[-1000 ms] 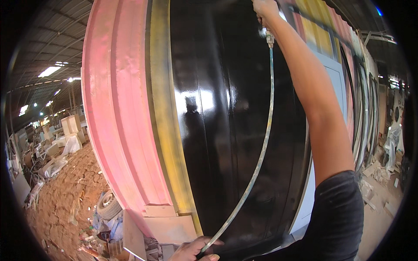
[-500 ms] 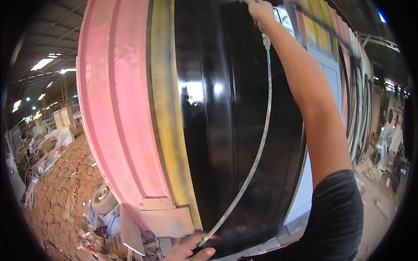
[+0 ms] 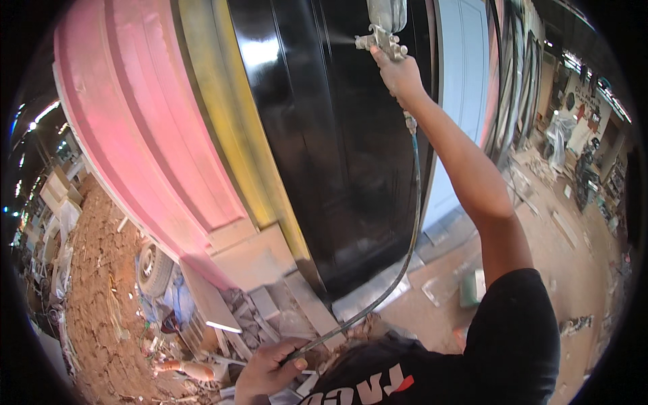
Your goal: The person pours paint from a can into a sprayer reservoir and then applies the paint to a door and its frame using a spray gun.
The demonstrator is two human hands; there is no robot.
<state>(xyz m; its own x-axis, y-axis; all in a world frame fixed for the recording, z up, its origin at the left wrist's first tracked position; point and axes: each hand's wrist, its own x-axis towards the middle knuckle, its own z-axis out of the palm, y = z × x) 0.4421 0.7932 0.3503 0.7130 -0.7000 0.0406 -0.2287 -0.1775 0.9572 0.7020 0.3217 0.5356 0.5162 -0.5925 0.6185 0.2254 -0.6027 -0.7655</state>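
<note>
My right hand (image 3: pixel 403 81) is closed round the handle of a paint spray gun (image 3: pixel 380 43), its arm stretched up and forward. The gun has a grey cup (image 3: pixel 388 15) on top. Its nozzle points left, and a faint mist leaves it in front of a glossy black panel (image 3: pixel 337 175). From the bottom of the handle an air hose (image 3: pixel 414 223) curves down to my left hand (image 3: pixel 264 372), low in the view. There the hose passes between the thumb and curled fingers.
Left of the black panel stand a yellow strip (image 3: pixel 233 101) and pink ribbed panels (image 3: pixel 128 115). A pale blue door (image 3: pixel 462 88) is on the right. Board offcuts (image 3: pixel 253 260) and rubble lie at the panel's foot. A tyre (image 3: pixel 155 268) lies at the left.
The view has tilted down and turned, bringing the whole spray gun and the panel's lower edge into sight. My left hand still holds the hose.
</note>
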